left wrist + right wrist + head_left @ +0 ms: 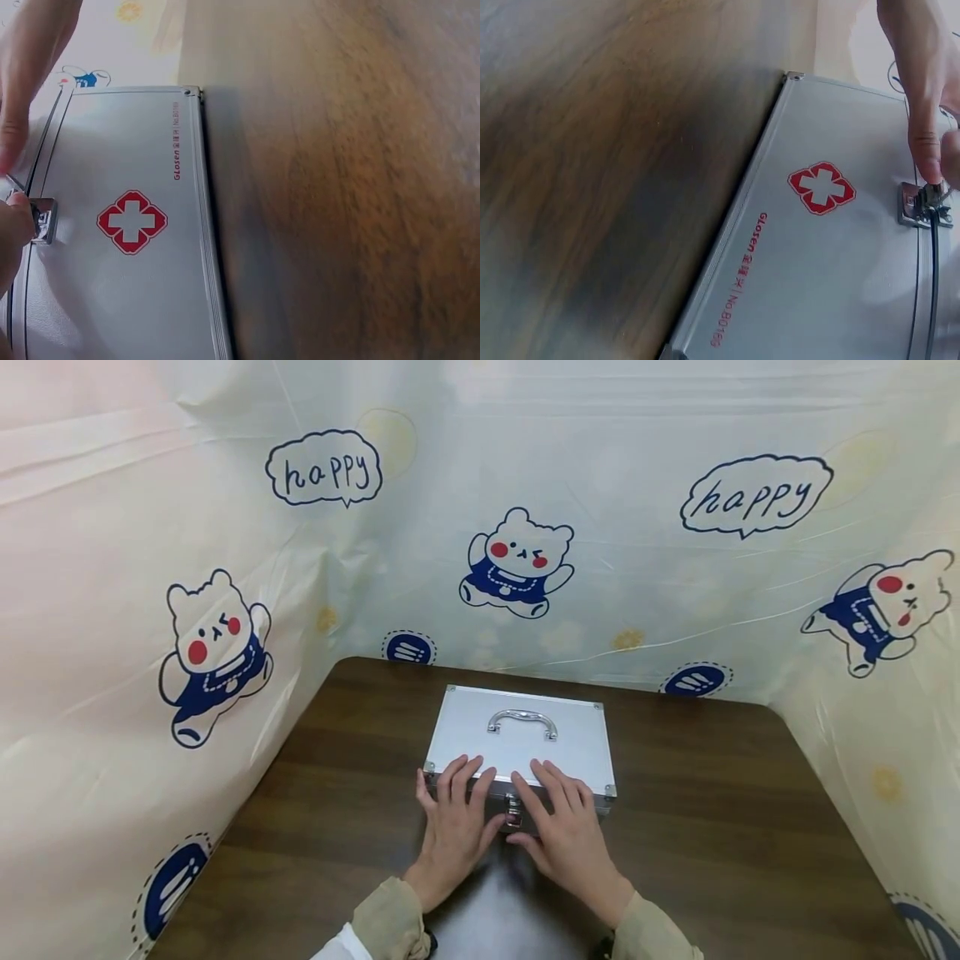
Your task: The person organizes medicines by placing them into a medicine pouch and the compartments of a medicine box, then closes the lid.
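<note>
On the table lies a silver first-aid case [450, 727] with metal corners, its lid down. A carrying handle [522, 716] sits on top, and a metal latch [513, 810] is at the front middle. My left hand [453, 831] rests its spread fingers on the lid's front edge, left of the latch. To the right of it, my right hand [568, 843] lies the same way. Both thumbs are at the latch; in the right wrist view the left thumb [928, 161] touches it. A red cross emblem [132, 222] marks the front face.
The dark brown wooden table [712, 827] extends on both sides of the case. A pale curtain [637, 427] printed with cartoon bears and "happy" bubbles surrounds the table at the back and sides.
</note>
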The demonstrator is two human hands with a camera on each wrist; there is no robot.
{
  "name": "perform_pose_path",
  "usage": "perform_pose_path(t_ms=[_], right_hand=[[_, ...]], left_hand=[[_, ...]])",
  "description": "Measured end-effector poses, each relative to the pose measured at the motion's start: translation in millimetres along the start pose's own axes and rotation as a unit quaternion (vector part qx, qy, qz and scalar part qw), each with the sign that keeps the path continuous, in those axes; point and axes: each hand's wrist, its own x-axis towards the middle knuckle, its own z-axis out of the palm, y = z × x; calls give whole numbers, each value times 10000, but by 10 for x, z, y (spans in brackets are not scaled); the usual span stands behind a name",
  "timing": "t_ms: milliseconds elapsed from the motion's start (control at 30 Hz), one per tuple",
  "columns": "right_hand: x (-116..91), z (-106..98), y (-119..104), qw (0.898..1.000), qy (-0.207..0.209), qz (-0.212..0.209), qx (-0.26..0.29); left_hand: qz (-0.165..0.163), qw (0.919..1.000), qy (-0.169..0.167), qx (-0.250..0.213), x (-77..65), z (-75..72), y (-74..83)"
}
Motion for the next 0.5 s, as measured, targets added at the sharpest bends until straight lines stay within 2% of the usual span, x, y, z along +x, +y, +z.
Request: perform_pose_path(t_ms=[267, 500], right_hand=[[18, 27, -44, 9972, 336, 446, 499], [83, -2, -90, 9948, 398, 723, 600]], left_hand=[[-77, 9998, -134, -121, -3, -30, 3], [202, 9990, -104, -381, 17, -94, -95]])
